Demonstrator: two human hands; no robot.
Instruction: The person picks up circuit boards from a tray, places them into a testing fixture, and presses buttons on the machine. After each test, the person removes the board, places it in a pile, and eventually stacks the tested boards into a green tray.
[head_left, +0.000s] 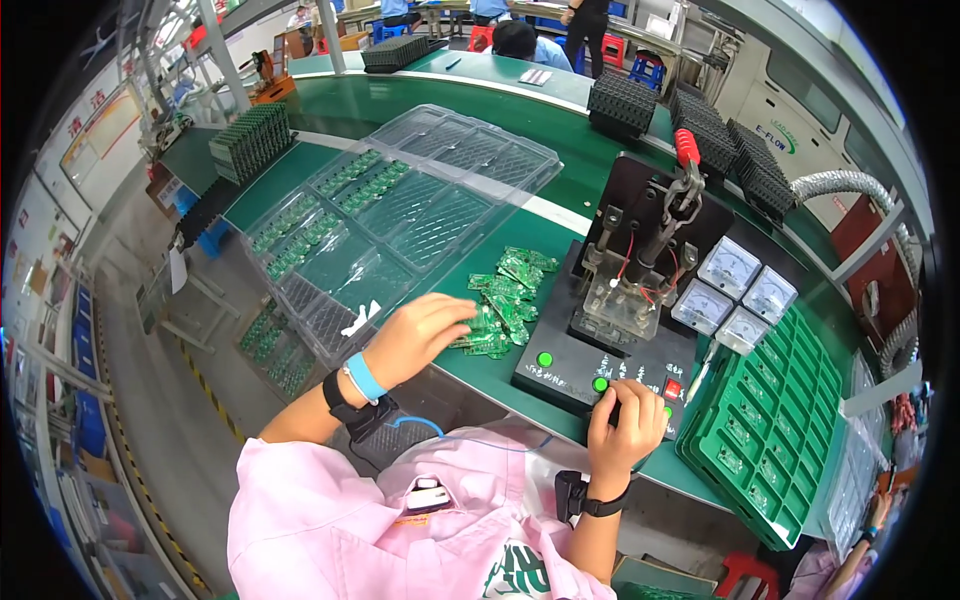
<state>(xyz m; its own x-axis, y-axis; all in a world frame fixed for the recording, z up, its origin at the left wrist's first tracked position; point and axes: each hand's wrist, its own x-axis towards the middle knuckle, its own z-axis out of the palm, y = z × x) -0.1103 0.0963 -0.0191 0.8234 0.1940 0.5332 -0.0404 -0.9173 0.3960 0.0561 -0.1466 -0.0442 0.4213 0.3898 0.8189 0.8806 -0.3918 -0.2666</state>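
Left hand (pixel 425 330) at loose circuit boards (pixel 510 293) on worktop (pixel 500 378); right hand (pixel 630 425) at front edge of tester (pixel 625 357). Whether either hand's fingers grip cannot be told.

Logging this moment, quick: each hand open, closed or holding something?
Left hand: half-curled over the green circuit boards; grip can't be told.
Right hand: partly open at the black control box, nothing visibly held.

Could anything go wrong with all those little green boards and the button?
Maybe! The green circuit boards lie in a loose heap beside the left hand, so some might get scratched. The right hand is very close to a green button, so it could get pressed by accident.
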